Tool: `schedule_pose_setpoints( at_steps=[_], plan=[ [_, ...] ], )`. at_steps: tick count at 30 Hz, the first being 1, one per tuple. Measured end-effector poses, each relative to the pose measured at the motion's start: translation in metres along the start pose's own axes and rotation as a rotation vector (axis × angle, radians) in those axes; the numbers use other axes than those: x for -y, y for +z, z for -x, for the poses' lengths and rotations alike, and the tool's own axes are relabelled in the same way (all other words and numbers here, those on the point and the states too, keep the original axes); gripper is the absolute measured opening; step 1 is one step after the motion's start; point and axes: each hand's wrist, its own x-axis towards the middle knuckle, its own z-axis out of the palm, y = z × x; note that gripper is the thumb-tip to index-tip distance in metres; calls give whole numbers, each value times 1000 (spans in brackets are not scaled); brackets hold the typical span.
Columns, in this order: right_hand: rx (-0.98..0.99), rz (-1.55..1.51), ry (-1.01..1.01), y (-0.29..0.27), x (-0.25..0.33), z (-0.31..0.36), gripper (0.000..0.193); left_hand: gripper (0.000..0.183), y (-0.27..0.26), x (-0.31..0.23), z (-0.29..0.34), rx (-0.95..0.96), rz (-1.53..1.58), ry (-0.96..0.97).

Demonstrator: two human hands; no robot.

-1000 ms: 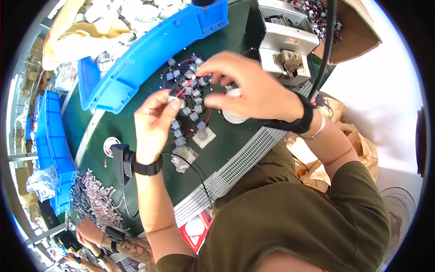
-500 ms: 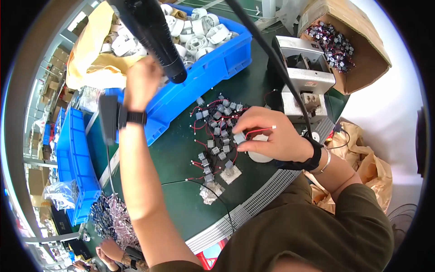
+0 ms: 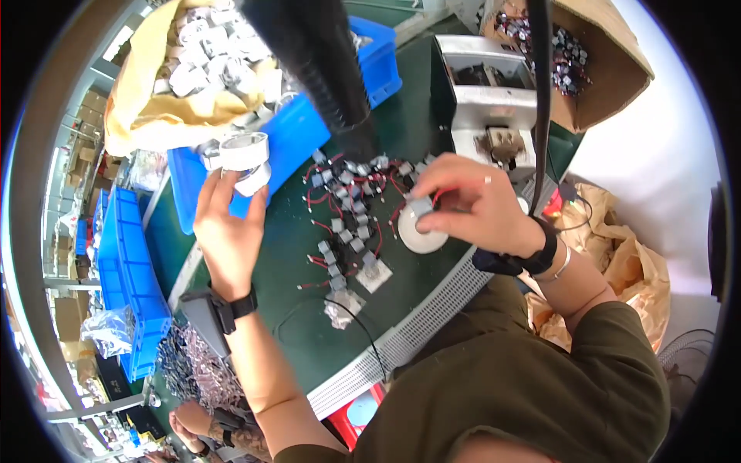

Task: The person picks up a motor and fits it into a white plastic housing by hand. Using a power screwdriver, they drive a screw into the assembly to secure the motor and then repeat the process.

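Note:
My left hand (image 3: 229, 231) is closed on a white round plastic housing (image 3: 245, 151), held by its lower side over the near end of the blue crate (image 3: 289, 143). Between thumb and fingers of my right hand (image 3: 482, 208) is a small grey block with red wires (image 3: 420, 206). Just below that block, a white round disc (image 3: 423, 234) lies on the green table. Left of my right hand, several more grey blocks with red wires (image 3: 351, 202) are spread in a loose pile.
A black tube (image 3: 316, 65) hangs over the crate. Yellow paper (image 3: 127, 116) wraps many white parts. Behind my right hand stands a metal machine (image 3: 494, 100), beside a cardboard box (image 3: 617, 54) of wired blocks. Another person's hand (image 3: 189, 420) is at lower left.
My left hand has come back from the white parts in the crate and now holds a white housing. My right hand keeps its grey block. The whole view has shifted slightly.

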Motion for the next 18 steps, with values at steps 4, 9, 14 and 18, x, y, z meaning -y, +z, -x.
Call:
schedule_pose_setpoints(
  at_steps=[4, 9, 14, 18],
  plan=[
    [-36, -17, 45, -3, 2, 8, 28, 36, 11, -37, 49, 35, 206, -141],
    [-39, -53, 148, -5, 8, 17, 30, 30, 34, -30, 58, 457, 118, -219],
    [-61, 68, 79, -11, 5, 27, 28, 30, 17, -56, 60, 320, 48, -61],
    [-96, 37, 121, -11, 2, 26, 28, 32, 35, -93, 77, 145, 377, 105]
  ],
)
